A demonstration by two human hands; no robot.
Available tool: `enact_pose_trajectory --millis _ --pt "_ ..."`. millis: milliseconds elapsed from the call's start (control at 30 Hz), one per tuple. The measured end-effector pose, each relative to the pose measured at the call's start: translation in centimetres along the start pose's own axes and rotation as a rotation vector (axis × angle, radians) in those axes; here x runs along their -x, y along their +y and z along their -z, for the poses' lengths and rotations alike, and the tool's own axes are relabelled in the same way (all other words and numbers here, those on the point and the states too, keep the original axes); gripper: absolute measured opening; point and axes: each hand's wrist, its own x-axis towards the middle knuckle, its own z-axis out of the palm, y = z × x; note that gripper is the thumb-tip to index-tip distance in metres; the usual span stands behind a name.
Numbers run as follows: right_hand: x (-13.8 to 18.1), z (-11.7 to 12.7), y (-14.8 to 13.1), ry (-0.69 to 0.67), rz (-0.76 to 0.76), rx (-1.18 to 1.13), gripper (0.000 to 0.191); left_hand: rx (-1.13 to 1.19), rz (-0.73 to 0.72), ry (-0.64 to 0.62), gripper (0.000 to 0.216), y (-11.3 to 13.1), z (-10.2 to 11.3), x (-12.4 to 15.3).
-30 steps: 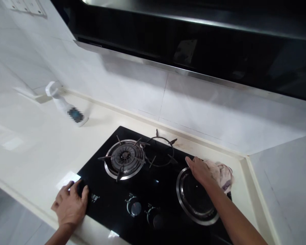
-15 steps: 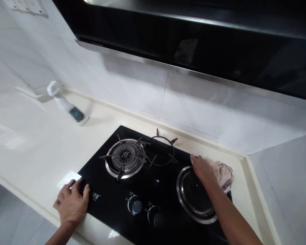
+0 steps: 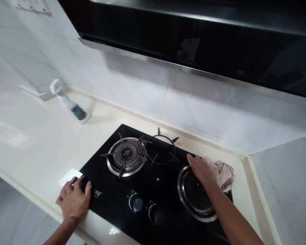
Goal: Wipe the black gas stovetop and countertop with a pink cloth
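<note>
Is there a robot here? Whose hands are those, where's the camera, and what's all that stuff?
No robot, just a person with two bare hands. The camera is worn on their head, so you look forward and down as they do.

The flat, shiny black glass stove sits on a smooth cream counter. It has two round burners and two knobs. A dark metal ring stand with prongs lies behind, between the burners. A white plastic spray bottle is farther left.

The left hand rests on the stove's front left corner. The right hand is on a crumpled pale pink cloth at the back right; its grip is partly hidden.
</note>
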Motion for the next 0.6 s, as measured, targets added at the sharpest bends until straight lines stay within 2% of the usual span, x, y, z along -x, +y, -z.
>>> enact_pose_trajectory --millis 100,233,400,533,600 --pt "-0.13 0.03 0.24 -0.015 -0.058 0.014 0.041 0.002 0.003 0.008 0.063 -0.06 -0.07 0.01" --pt "0.08 -0.11 0.05 0.001 0.006 0.024 0.04 0.01 -0.008 -0.003 0.064 -0.24 -0.21 -0.05" --pt "0.13 0.02 0.16 0.017 -0.044 0.048 0.037 0.003 -0.011 0.004 0.069 -0.43 -0.28 -0.11" --pt "0.19 -0.07 0.05 0.034 0.007 0.034 0.036 0.006 -0.014 -0.01 0.068 -0.4 -0.19 -0.05" --pt "0.21 -0.11 0.07 0.032 -0.017 0.023 0.038 0.008 -0.011 0.0 0.066 -0.37 -0.18 -0.03"
